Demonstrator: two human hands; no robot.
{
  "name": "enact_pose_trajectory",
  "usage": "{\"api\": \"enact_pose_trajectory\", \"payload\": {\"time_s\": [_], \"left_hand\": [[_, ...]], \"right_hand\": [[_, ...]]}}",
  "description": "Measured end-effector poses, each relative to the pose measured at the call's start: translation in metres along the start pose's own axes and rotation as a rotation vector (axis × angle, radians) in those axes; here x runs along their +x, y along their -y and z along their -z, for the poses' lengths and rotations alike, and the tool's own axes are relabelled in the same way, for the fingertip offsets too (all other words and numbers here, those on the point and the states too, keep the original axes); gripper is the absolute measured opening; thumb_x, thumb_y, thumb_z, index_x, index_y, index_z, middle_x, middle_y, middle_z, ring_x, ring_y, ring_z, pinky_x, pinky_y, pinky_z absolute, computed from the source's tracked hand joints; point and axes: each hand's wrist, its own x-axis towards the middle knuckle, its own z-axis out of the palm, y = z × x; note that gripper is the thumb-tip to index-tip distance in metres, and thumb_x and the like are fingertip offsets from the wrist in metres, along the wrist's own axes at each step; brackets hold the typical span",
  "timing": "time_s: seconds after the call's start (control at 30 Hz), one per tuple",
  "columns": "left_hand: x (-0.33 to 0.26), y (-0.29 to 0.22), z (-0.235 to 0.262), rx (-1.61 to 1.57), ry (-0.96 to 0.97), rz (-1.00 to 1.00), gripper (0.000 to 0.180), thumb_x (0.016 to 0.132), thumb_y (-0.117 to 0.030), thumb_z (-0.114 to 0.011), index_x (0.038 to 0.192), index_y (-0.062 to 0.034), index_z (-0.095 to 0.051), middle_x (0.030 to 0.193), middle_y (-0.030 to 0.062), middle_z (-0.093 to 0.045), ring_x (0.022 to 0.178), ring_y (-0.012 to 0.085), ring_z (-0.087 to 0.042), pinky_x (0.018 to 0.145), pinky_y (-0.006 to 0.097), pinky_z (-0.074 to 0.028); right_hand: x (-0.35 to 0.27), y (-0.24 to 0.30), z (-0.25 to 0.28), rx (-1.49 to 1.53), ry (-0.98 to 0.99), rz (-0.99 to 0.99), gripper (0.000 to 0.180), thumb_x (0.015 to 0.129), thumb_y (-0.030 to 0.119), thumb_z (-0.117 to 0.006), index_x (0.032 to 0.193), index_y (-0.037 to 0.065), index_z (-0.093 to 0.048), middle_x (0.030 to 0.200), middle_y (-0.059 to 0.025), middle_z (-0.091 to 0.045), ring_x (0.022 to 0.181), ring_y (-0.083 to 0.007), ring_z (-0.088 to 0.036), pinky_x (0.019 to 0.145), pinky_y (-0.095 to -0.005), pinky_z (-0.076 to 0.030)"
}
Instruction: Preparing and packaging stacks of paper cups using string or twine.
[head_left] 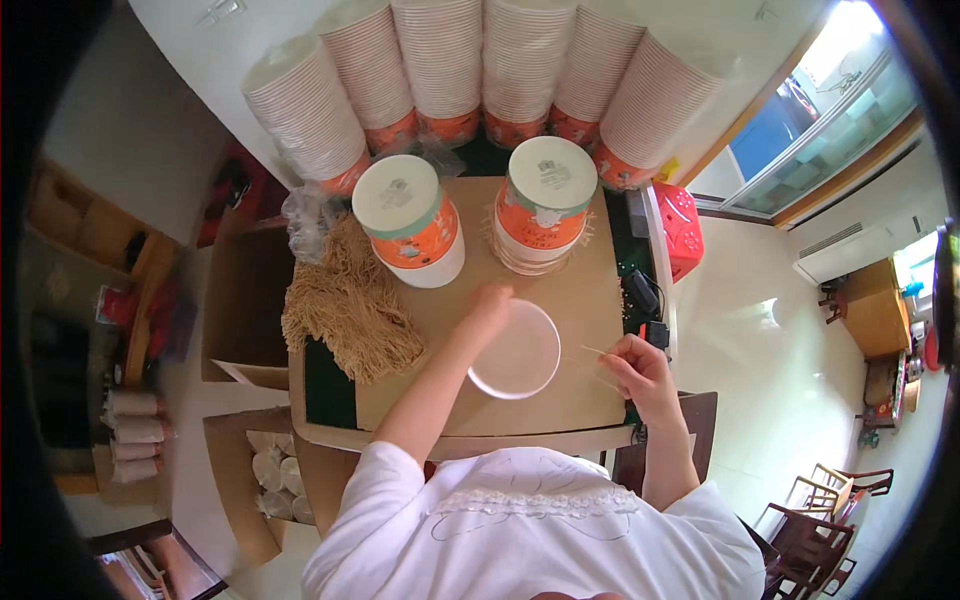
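Observation:
A white round paper tub (515, 350) stands before me with its open mouth toward me. My left hand (488, 312) is closed at its upper left rim; its fingertips are partly hidden. Just right of the tub, my right hand (640, 372) pinches a thin pale strand (592, 350) that reaches toward the tub's side. Farther off, two printed orange and white tubs rest bottom up, a left one (415, 235) and a right one (545, 215). Tan strands circle the lower part of the right one. A tangled heap of tan strands (350, 300) lies left of them.
Tall stacks of nested paper tubs (450, 60) line the wall behind. Cardboard (590, 400) covers the table's middle. A black device (640, 290) lies by the right edge, near a red stool (678, 232). An open carton (230, 470) holding white items stands lower left.

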Motion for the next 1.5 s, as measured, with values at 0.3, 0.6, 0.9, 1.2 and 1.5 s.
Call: {"api": "enact_pose_trajectory", "payload": {"time_s": [0.3, 0.6, 0.9, 1.2, 1.5], "left_hand": [[-0.132, 0.002, -0.014, -0.231, -0.002, 0.389, 0.016, 0.072, -0.011, -0.057, 0.084, -0.0006, -0.056, 0.08, 0.0179, -0.056, 0.078, 0.0348, -0.055, 0.069, 0.042, -0.045], [-0.144, -0.001, -0.018, -0.639, -0.088, 0.673, 0.036, 0.085, -0.025, -0.053, 0.114, -0.0054, -0.053, 0.096, 0.0183, -0.061, 0.092, 0.0271, -0.059, 0.077, 0.035, -0.045], [-0.131, 0.02, -0.002, -0.692, -0.057, 0.415, 0.026, 0.084, -0.005, -0.051, 0.109, -0.0048, -0.058, 0.094, 0.0086, -0.063, 0.08, 0.0138, -0.06, 0.07, 0.025, -0.048], [-0.13, 0.01, 0.003, -0.623, -0.019, 0.363, 0.026, 0.079, -0.001, -0.053, 0.104, -0.0028, -0.06, 0.089, 0.0115, -0.065, 0.076, 0.0155, -0.062, 0.068, 0.027, -0.049], [-0.135, 0.014, -0.005, -0.596, -0.059, 0.378, 0.025, 0.077, -0.001, -0.054, 0.101, -0.001, -0.061, 0.088, 0.0126, -0.065, 0.075, 0.0186, -0.063, 0.068, 0.028, -0.049]], "right_hand": [[0.024, -0.095, -0.045, -0.24, 0.131, -0.039, 0.015, 0.082, 0.016, -0.061, 0.087, 0.002, -0.063, 0.071, -0.0045, -0.063, 0.065, -0.0088, -0.058, 0.059, -0.0234, -0.045], [0.063, -0.157, -0.086, -0.42, 0.031, -0.011, 0.018, 0.075, 0.018, -0.063, 0.089, 0.007, -0.067, 0.077, -0.0119, -0.065, 0.069, -0.0225, -0.064, 0.062, -0.0313, -0.05], [0.067, -0.164, -0.097, -0.383, 0.069, -0.005, 0.016, 0.075, 0.014, -0.062, 0.088, 0.005, -0.066, 0.081, -0.0116, -0.065, 0.073, -0.0213, -0.064, 0.066, -0.0314, -0.05], [0.073, -0.166, -0.103, -0.381, 0.065, 0.053, 0.017, 0.077, 0.015, -0.063, 0.087, 0.0, -0.065, 0.075, -0.0107, -0.065, 0.068, -0.0176, -0.063, 0.063, -0.03, -0.05], [0.065, -0.153, -0.098, -0.517, 0.111, -0.019, 0.016, 0.078, 0.016, -0.062, 0.087, 0.003, -0.064, 0.07, -0.0136, -0.063, 0.061, -0.0162, -0.06, 0.057, -0.0295, -0.046]]}}
